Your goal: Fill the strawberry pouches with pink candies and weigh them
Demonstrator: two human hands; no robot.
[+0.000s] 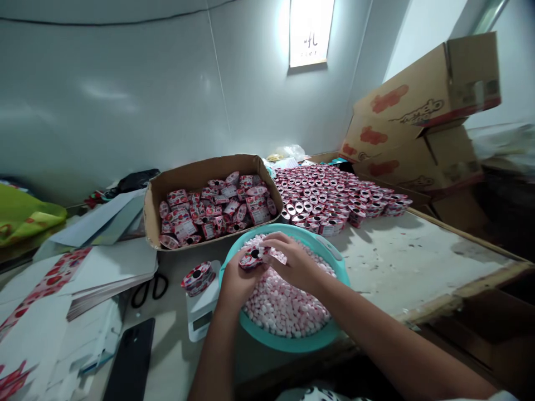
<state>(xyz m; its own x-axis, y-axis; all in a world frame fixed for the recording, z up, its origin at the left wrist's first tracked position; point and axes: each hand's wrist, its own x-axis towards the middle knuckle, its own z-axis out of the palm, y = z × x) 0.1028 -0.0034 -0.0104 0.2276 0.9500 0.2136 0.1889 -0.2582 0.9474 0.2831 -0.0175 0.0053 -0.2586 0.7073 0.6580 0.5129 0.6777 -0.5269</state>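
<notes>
My left hand (236,281) grips a small red-and-white candy container (252,257) over the teal bowl (292,341). The bowl is heaped with small pink and white candies (284,306). My right hand (292,260) is closed in a pinch at the container's black opening, fingertips touching it; whatever is in the pinch is too small to make out. Both hands hover above the bowl's far-left part. Another container of the same kind (198,277) rests on a small white scale (203,312) just left of the bowl.
A cardboard tray (152,214) holds several packed containers. Rows of open containers (334,195) stand behind the bowl. Stacked cartons (422,128) rise at right. Flat box blanks (83,273), black scissors (150,288) and a black phone (131,359) lie at left.
</notes>
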